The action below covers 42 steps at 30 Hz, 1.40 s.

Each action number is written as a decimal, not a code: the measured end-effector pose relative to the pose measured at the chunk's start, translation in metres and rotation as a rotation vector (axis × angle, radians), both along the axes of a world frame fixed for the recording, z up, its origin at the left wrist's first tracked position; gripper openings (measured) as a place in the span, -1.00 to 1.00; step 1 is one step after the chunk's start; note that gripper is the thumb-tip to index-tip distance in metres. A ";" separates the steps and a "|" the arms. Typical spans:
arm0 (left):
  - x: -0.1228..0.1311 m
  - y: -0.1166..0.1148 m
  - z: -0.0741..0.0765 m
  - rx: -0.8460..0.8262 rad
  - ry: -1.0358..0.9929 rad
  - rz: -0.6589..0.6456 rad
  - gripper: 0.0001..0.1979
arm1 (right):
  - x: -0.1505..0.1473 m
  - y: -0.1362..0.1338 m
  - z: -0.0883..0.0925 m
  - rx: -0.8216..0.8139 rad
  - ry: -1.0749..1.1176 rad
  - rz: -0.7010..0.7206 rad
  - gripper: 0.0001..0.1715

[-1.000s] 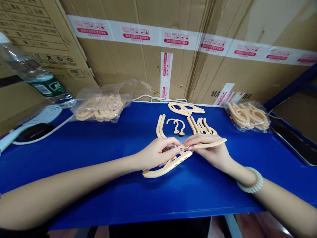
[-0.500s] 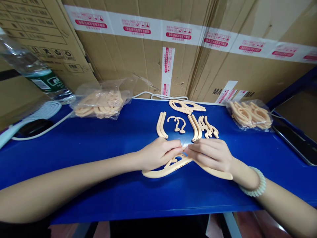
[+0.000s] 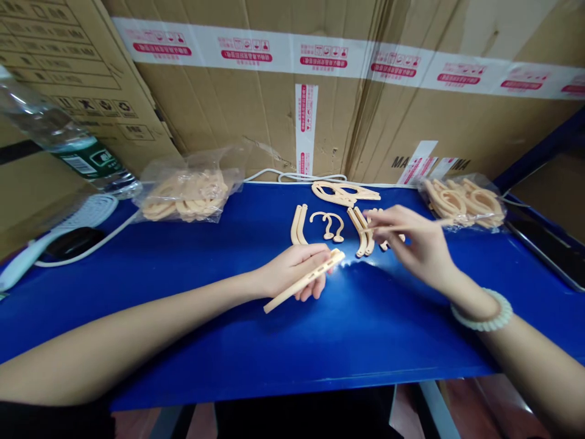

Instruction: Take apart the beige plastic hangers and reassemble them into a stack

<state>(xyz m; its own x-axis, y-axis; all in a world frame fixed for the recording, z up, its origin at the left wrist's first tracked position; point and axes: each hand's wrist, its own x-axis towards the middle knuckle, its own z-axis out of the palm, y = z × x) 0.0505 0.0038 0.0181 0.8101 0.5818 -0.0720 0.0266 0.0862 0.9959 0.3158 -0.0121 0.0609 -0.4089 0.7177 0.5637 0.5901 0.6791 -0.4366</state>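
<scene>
My left hand (image 3: 292,268) is closed around a beige slotted hanger arm (image 3: 295,294), tilted up to the right above the blue table. My right hand (image 3: 418,244) is raised further right, pinching a thin beige hanger arm (image 3: 386,229) seen edge-on. Under its fingers lie small curved pieces, partly hidden. Two curved arms (image 3: 362,235) lie just left of those fingertips. Beyond my left hand rest another pair of curved arms (image 3: 299,221) and some hanger hooks (image 3: 339,227).
Behind the loose parts lies a folded beige hanger (image 3: 333,194). Bagged hanger parts sit at left (image 3: 185,194) and right (image 3: 461,201). A water bottle (image 3: 86,152), a small fan (image 3: 86,213) and a phone (image 3: 548,250) flank the table (image 3: 283,360). Cardboard boxes (image 3: 228,116) stand behind.
My hands were together on the joined hanger pieces; now they are apart with one arm in each. The right hand has moved up and right, over the loose parts.
</scene>
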 end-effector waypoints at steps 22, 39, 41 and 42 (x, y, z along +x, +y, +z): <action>0.003 0.005 -0.004 -0.340 -0.334 0.215 -0.80 | 0.050 0.038 -0.003 -0.330 -0.515 -0.503 -0.61; 0.002 0.006 -0.004 -0.338 -0.315 0.259 -0.81 | 0.089 0.053 0.001 -0.364 -0.474 -0.032 -0.67; 0.003 0.006 -0.003 -0.340 -0.316 0.264 -0.81 | 0.089 0.051 0.006 -0.314 -0.486 -0.052 -0.67; 0.003 0.006 -0.003 -0.342 -0.318 0.266 -0.80 | 0.084 0.048 0.008 -0.257 -0.481 -0.070 -0.68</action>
